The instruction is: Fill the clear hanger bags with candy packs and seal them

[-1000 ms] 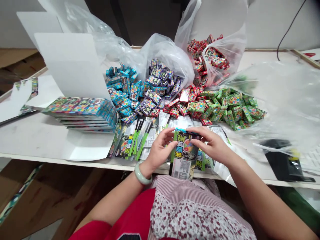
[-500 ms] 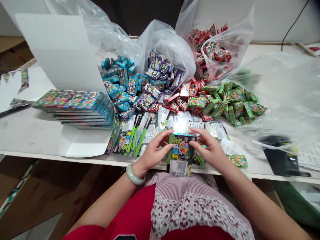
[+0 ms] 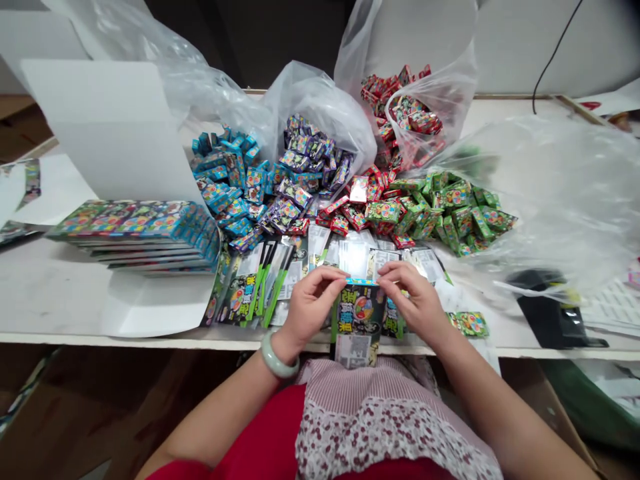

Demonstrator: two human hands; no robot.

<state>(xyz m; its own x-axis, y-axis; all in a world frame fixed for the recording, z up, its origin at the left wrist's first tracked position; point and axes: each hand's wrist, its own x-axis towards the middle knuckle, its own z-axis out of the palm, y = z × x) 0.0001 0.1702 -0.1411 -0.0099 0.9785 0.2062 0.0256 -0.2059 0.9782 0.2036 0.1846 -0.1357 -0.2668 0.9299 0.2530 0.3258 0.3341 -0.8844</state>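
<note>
Over the table (image 3: 50, 293), left hand (image 3: 313, 307) and right hand (image 3: 410, 300) pinch a printed packet (image 3: 359, 317).

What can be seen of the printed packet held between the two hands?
The printed packet is flat and looks like glossy card or foil. Its dark face has bold lettering and a round multicoloured graphic, with a green left edge, a blue strip along the top and a pale printed panel at the lower end. The left hand and right hand pinch its top edge. Its lower end reaches past the table's front edge, and it overlaps similar packets.
</note>
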